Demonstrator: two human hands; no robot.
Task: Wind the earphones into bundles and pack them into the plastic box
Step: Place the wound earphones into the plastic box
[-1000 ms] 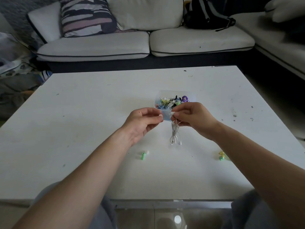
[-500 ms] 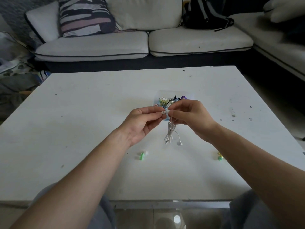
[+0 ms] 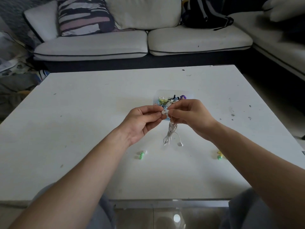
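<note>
raised a little since a second ago, the left hand [image 3: 142, 121] pinches one bud of the earphones [image 3: 170, 131], whose loose coil dangles just before the box [image 3: 156, 95], and the right hand [image 3: 191, 118] pinches the cord; wrapping tautly should hold the bundle.

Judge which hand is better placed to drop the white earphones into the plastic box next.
Probably the right hand: the wound white earphones hang from its pinch, and the plastic box sits just beyond its fingers. The left hand pinches only one earbud.
</note>
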